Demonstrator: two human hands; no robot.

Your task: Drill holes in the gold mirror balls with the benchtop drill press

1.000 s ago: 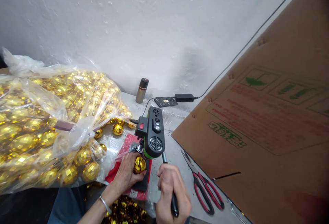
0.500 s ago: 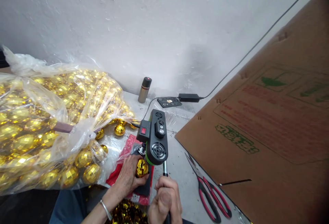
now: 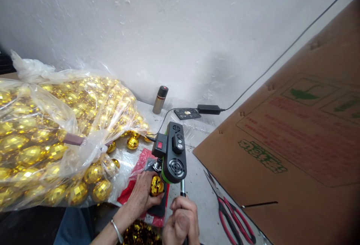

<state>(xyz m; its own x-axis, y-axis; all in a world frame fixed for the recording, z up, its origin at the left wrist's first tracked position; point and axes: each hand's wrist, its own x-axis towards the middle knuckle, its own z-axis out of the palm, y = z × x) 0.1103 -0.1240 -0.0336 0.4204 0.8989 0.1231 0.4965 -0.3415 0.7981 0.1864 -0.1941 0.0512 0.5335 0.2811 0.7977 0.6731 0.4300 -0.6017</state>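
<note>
My left hand (image 3: 142, 192) grips a shiny gold mirrored ball (image 3: 156, 185), fingers behind it and thumb along its near side. Right beside the ball rises a small black machine (image 3: 177, 149) with round vents, a red switch and a green lower edge; its underside is hidden. A metal lever with a dark grip (image 3: 182, 188) sticks out toward me, and my right hand (image 3: 182, 217) is wrapped around that grip. Beneath the ball and left hand lie the machine's dark base and a red plastic bag (image 3: 126, 193).
A large clear bag of gold balls (image 3: 70, 125) fills the left, with a few loose balls (image 3: 132, 143) by it. Behind stand a bottle (image 3: 160, 100) and a power adapter (image 3: 209, 109). Red-handled scissors (image 3: 225, 203) lie before a cardboard box (image 3: 281, 144). Gold pieces (image 3: 140, 232) sit below.
The whole view has shifted slightly, so things appear a little farther right. Both hands keep the same hold, and the ball stays beside the machine.
</note>
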